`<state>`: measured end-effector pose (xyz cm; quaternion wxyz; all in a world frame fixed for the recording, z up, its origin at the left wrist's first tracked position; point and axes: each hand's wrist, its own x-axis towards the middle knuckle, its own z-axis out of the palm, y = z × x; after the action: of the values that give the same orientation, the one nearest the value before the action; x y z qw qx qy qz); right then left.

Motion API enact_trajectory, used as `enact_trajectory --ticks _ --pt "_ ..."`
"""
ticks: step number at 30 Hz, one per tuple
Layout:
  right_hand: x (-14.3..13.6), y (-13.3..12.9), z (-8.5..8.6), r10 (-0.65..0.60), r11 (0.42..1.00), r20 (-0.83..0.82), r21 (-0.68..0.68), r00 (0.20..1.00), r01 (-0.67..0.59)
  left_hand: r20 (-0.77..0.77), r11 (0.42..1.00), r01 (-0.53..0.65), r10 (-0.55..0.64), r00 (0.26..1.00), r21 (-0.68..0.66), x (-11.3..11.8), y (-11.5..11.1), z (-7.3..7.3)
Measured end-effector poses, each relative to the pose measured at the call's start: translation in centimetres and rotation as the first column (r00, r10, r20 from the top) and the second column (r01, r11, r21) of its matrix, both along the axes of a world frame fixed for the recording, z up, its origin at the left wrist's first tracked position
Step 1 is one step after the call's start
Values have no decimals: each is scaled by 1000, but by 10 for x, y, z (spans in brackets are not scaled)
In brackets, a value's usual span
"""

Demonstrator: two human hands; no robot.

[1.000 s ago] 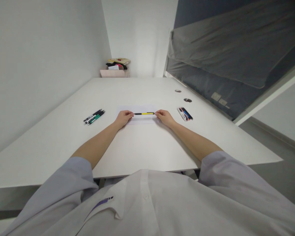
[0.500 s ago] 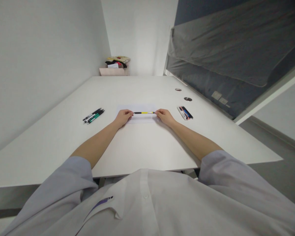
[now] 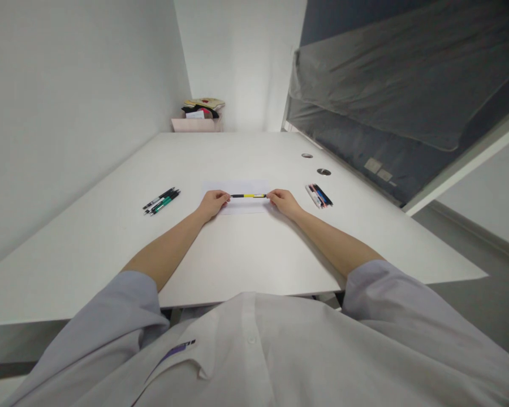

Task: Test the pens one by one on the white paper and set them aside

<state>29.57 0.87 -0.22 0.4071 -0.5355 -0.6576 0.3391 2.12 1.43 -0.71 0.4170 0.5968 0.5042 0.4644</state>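
Left grip (image 3: 213, 203) on leftward black end (image 3: 236, 196) of crosswise pen (image 3: 249, 195)

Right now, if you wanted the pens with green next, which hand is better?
Probably the left hand: the pens with green lie nearer it than the right hand. Both hands hold the yellow-and-black pen, so the left would need to let go.

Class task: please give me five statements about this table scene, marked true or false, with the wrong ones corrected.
1. The left hand and right hand hold opposite ends of a slim yellow-and-black pen. True.
2. A thin white paper sheet lies beneath the pen. True.
3. The bunch of slim black, white and green pens lies right of the right hand. False: left of the left hand.
4. The pen's yellow part is nearer the right hand. True.
5. A pale pink box stands at the white table's near edge. False: the far end.
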Motion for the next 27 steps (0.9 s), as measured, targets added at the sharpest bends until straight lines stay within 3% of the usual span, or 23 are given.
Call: enact_trajectory --ticks 12,27 --pt "-2 -2 3 -9 1000 -1 -30 1000 9 -36 1000 -8 8 999 16 -2 7 -7" --pt "1 -1 1 19 1000 33 20 999 -20 -27 1000 -1 2 1000 15 -1 5 -6"
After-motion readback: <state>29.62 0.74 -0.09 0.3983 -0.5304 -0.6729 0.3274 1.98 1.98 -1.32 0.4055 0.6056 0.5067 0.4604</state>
